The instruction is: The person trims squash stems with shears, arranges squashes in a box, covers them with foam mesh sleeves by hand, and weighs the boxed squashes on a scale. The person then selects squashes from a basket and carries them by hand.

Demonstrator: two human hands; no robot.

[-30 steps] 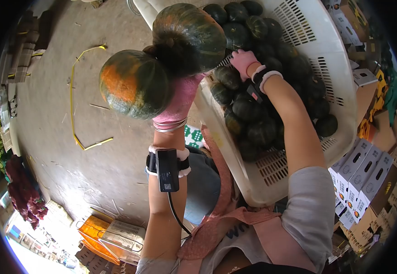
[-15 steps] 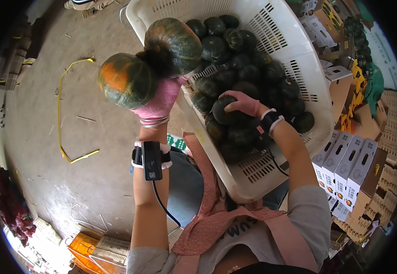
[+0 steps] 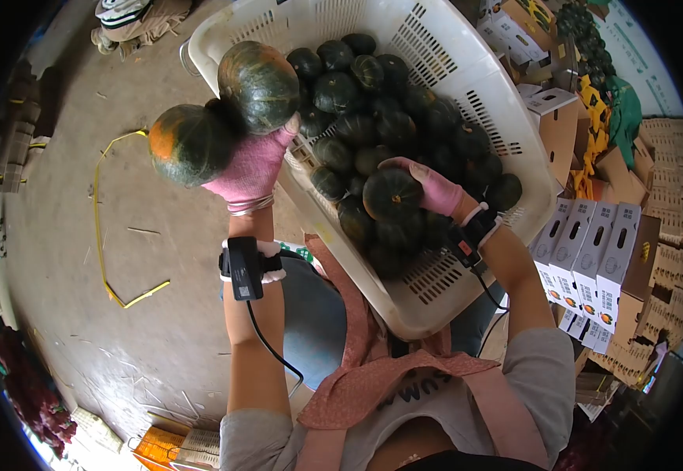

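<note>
My left hand point(image 3: 249, 166), in a pink glove, is closed around pumpkins beside the crate's left side. One is a green pumpkin with an orange patch point(image 3: 188, 146); the other is a striped green pumpkin point(image 3: 258, 86). Something dark shows between them, too shadowed to make out. Over the white plastic crate point(image 3: 404, 314), my right hand point(image 3: 436, 188), gloved in pink too, grips a small dark green pumpkin point(image 3: 392, 195) from its right side, one round end facing up. Many similar pumpkins point(image 3: 337, 93) lie heaped in the crate below and around it.
White printed cartons point(image 3: 593, 251) stand to the right, with opened cardboard boxes point(image 3: 557, 125) behind them. A yellow strap point(image 3: 98, 212) lies on the concrete floor at left. An orange crate point(image 3: 157, 447) is at lower left. A person's clothed legs point(image 3: 141, 20) show at top left.
The pumpkin in my right hand has turned, its round end now facing up, and my hand has shifted to its right side. My left hand keeps its pumpkins. The view has shifted slightly.
</note>
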